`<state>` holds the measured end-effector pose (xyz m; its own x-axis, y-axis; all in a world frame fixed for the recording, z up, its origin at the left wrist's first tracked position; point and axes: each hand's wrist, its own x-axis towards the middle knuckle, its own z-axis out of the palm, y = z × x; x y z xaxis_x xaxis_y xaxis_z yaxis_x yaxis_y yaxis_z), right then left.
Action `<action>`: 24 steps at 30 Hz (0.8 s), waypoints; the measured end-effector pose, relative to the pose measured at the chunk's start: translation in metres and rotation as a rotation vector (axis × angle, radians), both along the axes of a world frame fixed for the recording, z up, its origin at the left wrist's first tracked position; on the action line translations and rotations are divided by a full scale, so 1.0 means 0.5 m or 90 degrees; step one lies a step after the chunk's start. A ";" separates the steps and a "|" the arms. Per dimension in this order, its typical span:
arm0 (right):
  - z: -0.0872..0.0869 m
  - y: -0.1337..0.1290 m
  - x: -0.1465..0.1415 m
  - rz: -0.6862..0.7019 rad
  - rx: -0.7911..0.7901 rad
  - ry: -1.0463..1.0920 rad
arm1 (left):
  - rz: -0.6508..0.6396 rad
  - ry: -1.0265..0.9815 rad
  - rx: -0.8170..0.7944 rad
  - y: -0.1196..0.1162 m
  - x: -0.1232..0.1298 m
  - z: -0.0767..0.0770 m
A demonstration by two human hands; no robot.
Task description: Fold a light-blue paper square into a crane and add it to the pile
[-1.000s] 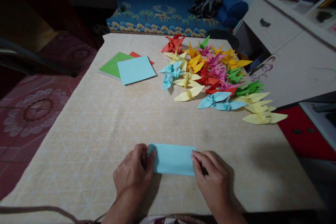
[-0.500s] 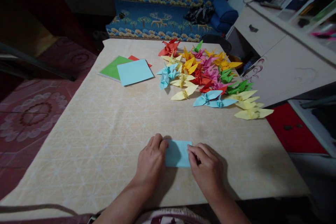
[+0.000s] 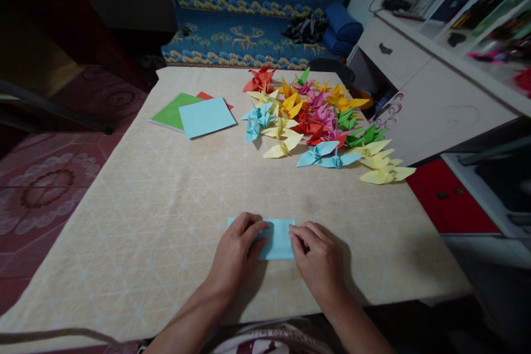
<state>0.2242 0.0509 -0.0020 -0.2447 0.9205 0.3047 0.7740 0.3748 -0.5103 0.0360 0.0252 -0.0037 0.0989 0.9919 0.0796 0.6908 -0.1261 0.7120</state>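
Observation:
A folded light blue origami paper (image 3: 279,239) lies flat on the table in front of me, a rectangle with its long side running left to right. Over its left part is my left hand (image 3: 237,246), fingers bent and holding the paper down, with a gap between thumb and forefinger. That hand hides much of the paper's left end. At the right edge, my right hand (image 3: 317,251) is closed, thumb and forefinger pinching the upper right corner. Farther back on the right stand several folded paper cranes (image 3: 319,116) in red, orange, pink, green, yellow and light blue.
A flat light blue sheet (image 3: 207,117) overlaps a green sheet or pack (image 3: 170,113) and a red sheet (image 3: 204,95) at the back left. The table (image 3: 136,204) has a cream patterned cloth. Beyond it are a blue patterned seat (image 3: 224,38) and a white cabinet (image 3: 435,94).
My left thumb and forefinger have spread apart over the paper. The right hand stays at the right edge. The whole view has shifted slightly.

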 end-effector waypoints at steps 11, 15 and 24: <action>0.016 0.002 -0.003 0.018 0.031 -0.033 | 0.009 0.177 -0.006 0.007 0.041 0.014; 0.008 0.004 0.007 0.026 0.004 -0.025 | -0.087 0.083 0.007 0.004 0.005 0.011; 0.037 -0.036 -0.078 0.149 -0.015 0.091 | -0.104 -0.100 -0.019 -0.016 -0.028 0.010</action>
